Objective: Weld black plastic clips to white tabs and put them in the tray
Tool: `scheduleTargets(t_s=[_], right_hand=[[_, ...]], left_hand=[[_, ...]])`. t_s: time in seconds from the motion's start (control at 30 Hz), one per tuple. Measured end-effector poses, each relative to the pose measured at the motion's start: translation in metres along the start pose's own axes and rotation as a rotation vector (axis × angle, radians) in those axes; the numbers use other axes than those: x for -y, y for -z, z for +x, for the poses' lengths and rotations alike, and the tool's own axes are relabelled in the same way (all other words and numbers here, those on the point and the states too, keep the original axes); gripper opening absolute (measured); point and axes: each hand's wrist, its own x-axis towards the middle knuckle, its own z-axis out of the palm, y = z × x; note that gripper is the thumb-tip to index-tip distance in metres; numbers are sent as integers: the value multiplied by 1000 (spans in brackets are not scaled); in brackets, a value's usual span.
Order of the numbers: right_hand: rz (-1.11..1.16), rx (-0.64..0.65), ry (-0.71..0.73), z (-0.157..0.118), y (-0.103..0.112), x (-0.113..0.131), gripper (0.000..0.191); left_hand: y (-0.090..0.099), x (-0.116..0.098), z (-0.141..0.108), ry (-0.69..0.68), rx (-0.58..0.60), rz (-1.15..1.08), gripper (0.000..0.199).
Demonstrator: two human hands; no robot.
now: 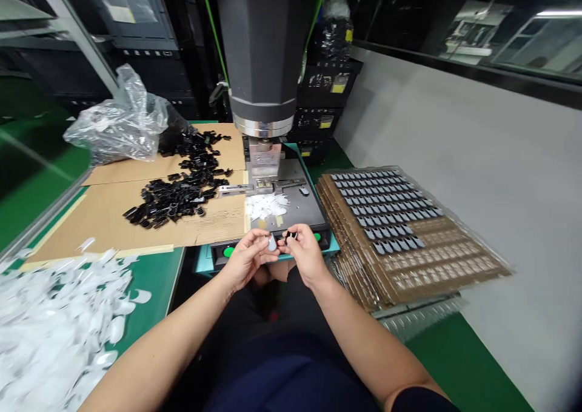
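Note:
Close together in front of the press base, my two hands each pinch a small part. Between the fingers of my left hand point(249, 255) is a pale, rounded plastic piece point(272, 242). My right hand point(308, 251) grips a small black plastic part point(290, 236), mostly covered by the fingers. Just beyond them, a heap of small white pieces point(267, 206) lies on the press base point(311, 215). Above the metal fixture point(264, 186) hangs the press head point(264, 157). One joined black-and-pale part point(304, 191) rests right of the fixture.
Black parts point(182, 188) are piled on cardboard point(104, 212) at left, beside a clear plastic bag point(122, 121). Many white pieces point(54, 327) cover the near-left table. At right, stacked trays point(436, 260) hold rows of finished-looking parts point(386, 203). Green buttons point(228, 252) flank the base's front.

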Motion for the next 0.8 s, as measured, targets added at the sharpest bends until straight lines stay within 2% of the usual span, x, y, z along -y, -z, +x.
scheduleTargets(t_s=[0.07, 0.13, 0.2, 0.3, 0.4, 0.47, 0.57, 0.63, 0.7, 0.8], right_hand=[[-278, 14, 129, -7, 3, 5, 19], [-593, 61, 251, -17, 3, 13, 25], [-818, 128, 306, -26, 2, 22, 30], [-966, 172, 344, -34, 5, 34, 25], [-992, 150, 406, -32, 27, 46, 20], [-999, 75, 436, -22, 60, 55, 19], [-1076, -169, 401, 5, 138, 72, 21], [-1186, -375, 262, 23, 201, 83, 22], [-1275, -553, 32, 36, 262, 94, 27], [-1371, -729, -225, 43, 334, 101, 32]], left_hand=[[-2, 2, -3, 4, -20, 17, 40], [-4, 5, -7, 0, -25, 24, 36], [-7, 10, -11, 12, -7, 27, 30], [-10, 15, -18, 67, 54, 71, 27], [-5, 11, -20, 106, 87, 191, 36], [4, 0, -16, 65, 43, 277, 43], [23, -22, -5, -75, -91, 358, 44], [35, -38, 2, -178, -172, 381, 41], [48, -50, 6, -263, -240, 407, 38], [71, -61, 3, -306, -386, 587, 38]])
